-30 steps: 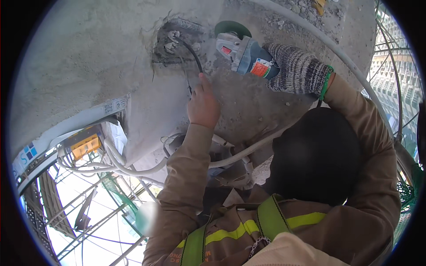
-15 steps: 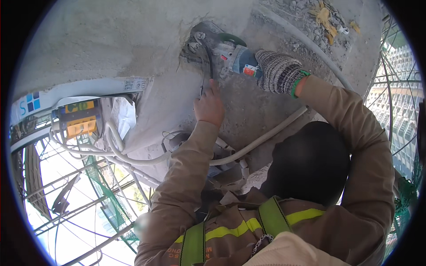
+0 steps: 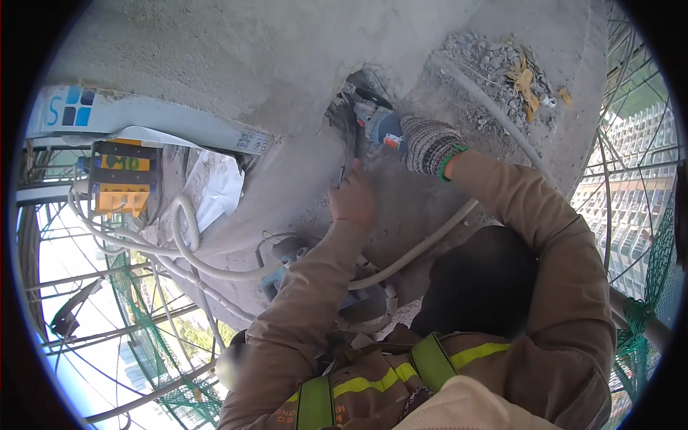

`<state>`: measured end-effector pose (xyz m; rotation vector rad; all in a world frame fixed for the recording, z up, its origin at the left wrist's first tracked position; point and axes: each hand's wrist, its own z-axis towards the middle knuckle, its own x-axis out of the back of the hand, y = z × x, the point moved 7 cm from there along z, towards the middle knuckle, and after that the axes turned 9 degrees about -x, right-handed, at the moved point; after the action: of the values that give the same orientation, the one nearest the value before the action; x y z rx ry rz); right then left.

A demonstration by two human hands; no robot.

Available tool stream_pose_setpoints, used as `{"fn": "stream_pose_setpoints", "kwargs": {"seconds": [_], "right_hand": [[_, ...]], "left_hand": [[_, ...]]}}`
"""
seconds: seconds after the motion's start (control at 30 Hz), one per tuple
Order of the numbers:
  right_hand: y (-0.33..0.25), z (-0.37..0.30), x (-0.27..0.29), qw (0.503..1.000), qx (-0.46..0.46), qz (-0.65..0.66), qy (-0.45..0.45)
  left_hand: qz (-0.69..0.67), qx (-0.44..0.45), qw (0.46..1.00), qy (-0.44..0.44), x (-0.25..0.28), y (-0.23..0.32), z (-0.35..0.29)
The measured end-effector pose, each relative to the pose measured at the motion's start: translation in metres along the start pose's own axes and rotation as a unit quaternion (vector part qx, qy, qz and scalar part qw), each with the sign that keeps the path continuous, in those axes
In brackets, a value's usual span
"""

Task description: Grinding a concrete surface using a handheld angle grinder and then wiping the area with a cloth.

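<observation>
In the head view my right hand [image 3: 430, 145], in a grey knitted glove with a green cuff, is wrapped round the body of a blue-grey angle grinder [image 3: 380, 129]. The grinder's head and dark green round edge [image 3: 373, 98] reach into a rough hollow [image 3: 335, 111] broken into the concrete. Below the hollow my bare left hand [image 3: 352, 199] is closed, its fingertips at the lower end of a thin dark cable [image 3: 350, 143] that runs up into it. The hollow's inside is dark and blurred, so where the disc touches cannot be seen.
A ribbed pale hose [image 3: 229, 272] curves across under my left forearm, near a blue-grey machine [image 3: 287, 251]. A yellow and dark box [image 3: 123, 175] hangs at the left. Rubble [image 3: 494, 64] and a grey pipe [image 3: 494, 107] lie at the upper right. Scaffold poles and green netting [image 3: 143, 322] flank both sides.
The whole view has turned and shifted, so both hands appear lower. Relative to the concrete, the grinder sits closer in at the hollow. My left hand still keeps to the cable.
</observation>
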<state>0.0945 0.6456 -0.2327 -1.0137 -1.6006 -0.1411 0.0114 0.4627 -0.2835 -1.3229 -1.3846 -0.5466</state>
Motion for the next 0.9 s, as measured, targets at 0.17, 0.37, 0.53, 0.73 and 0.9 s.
{"fn": "stream_pose_setpoints", "kwargs": {"seconds": [0.17, 0.37, 0.53, 0.73, 0.9], "right_hand": [[-0.002, 0.004, 0.002, 1.0, -0.001, -0.004, -0.01], [-0.001, 0.015, 0.005, 1.0, -0.001, -0.02, 0.002], [-0.001, 0.018, 0.007, 1.0, 0.004, -0.022, -0.007], [-0.003, 0.019, 0.009, 0.999, 0.024, -0.021, -0.009], [-0.005, 0.021, 0.01, 0.999, 0.015, -0.029, 0.002]], "left_hand": [[-0.017, 0.003, 1.0, -0.01, -0.003, 0.0, 0.002], [-0.012, -0.003, 1.0, 0.004, -0.001, -0.001, -0.001], [-0.016, -0.003, 0.999, 0.035, 0.0, 0.0, -0.002], [-0.03, 0.006, 0.999, 0.01, -0.005, 0.002, -0.005], [-0.008, 0.012, 0.999, 0.036, -0.002, 0.004, -0.006]]}}
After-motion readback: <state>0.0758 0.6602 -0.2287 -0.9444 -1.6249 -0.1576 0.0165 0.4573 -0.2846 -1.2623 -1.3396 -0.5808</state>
